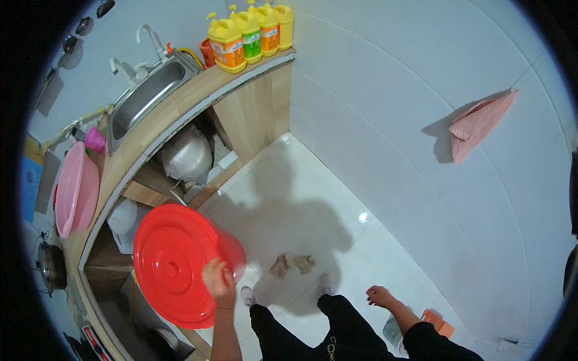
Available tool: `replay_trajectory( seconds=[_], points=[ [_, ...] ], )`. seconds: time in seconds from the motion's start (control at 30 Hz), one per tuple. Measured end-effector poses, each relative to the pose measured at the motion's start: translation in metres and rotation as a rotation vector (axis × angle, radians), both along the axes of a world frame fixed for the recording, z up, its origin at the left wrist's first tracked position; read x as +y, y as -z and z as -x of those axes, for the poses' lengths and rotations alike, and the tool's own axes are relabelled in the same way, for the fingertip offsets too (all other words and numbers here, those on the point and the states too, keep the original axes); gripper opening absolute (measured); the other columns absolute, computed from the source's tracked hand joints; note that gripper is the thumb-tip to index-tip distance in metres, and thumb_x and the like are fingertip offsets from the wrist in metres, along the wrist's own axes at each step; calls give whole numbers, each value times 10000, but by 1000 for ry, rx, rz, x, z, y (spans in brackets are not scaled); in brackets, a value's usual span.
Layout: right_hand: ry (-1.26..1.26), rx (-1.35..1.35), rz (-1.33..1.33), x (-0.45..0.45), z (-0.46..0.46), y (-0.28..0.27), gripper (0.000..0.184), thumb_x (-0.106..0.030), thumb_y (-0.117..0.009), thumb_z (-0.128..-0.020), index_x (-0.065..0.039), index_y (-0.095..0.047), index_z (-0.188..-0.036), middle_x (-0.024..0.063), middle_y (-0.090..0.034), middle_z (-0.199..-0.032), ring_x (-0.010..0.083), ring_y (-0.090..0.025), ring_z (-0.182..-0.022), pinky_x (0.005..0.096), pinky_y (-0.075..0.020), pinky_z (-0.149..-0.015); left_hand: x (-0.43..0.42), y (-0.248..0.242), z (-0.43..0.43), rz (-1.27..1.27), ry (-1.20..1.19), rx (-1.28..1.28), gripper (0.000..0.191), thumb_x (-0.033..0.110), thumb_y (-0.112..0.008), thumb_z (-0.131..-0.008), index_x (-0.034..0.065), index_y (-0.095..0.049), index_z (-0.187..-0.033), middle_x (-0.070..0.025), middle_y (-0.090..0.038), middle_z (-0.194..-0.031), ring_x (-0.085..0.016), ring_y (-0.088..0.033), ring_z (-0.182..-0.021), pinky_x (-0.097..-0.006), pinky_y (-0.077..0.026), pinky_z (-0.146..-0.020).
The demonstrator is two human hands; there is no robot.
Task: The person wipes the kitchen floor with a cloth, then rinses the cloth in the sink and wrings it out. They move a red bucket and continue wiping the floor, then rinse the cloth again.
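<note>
A large red plastic bucket [232,248] with a round red lid [171,270] stands on the floor to my left, against the counter. My left hand [219,282] is over the right rim of the lid, its fingers bent and slightly blurred; whether it grips the rim or only hovers there cannot be made out. Out to the right, my right hand [379,296] hangs above the floor with loosely curled fingers and nothing in it. A crumpled beige cloth [291,265] lies on the white tiles ahead of my feet.
A curved counter [189,97] holds a steel sink [149,99], a pink basin [79,194] and several yellow pump jugs [228,47]. Beneath are open shelves with a wrapped metal pot [187,153]. A pink towel [481,128] hangs on the right wall. An orange object [437,322] sits low right.
</note>
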State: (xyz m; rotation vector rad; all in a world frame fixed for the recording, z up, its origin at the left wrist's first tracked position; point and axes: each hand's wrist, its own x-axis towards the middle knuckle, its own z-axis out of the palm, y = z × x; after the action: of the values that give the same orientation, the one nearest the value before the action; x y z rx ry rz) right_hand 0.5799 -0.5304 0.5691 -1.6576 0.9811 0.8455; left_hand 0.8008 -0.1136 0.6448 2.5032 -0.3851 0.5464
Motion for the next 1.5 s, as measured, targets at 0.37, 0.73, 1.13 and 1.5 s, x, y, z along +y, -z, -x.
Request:
replay_trajectory(
  seconds=[0.37,0.73,1.13,1.5],
  points=[
    [-185,-166,59,-98,-48,-3,271,-222,-496,-868,13,-548,-993,141,-640,-803,209,-643,-657,314,-513,-596,-109,6,59,61,165,343,205,17,-552,-721,38,-531,-924,-127,-553,-957,-303,-505,-929,-384,-398,-815],
    [-489,-74,61,-85,-131,31,293,-264,-484,-876,-6,-567,-985,115,-640,-784,184,-639,-645,318,-508,-624,-109,72,25,-121,206,899,234,221,-555,-790,46,-583,-943,-148,-589,-967,-332,-526,-930,-434,-436,-790],
    [-652,-134,-51,-30,-306,86,270,-247,-467,-872,-8,-572,-940,104,-626,-744,198,-614,-610,334,-497,-604,-109,125,-77,-320,275,1153,257,271,-501,-847,60,-559,-982,-157,-585,-971,-334,-551,-922,-460,-453,-770],
    [-986,-205,41,-73,-394,192,248,-271,-477,-815,-79,-614,-893,164,-617,-850,362,-577,-826,439,-459,-723,-166,217,-88,-301,216,1336,267,231,-431,-846,37,-583,-950,-173,-602,-964,-346,-571,-908,-461,-460,-762]
  ],
)
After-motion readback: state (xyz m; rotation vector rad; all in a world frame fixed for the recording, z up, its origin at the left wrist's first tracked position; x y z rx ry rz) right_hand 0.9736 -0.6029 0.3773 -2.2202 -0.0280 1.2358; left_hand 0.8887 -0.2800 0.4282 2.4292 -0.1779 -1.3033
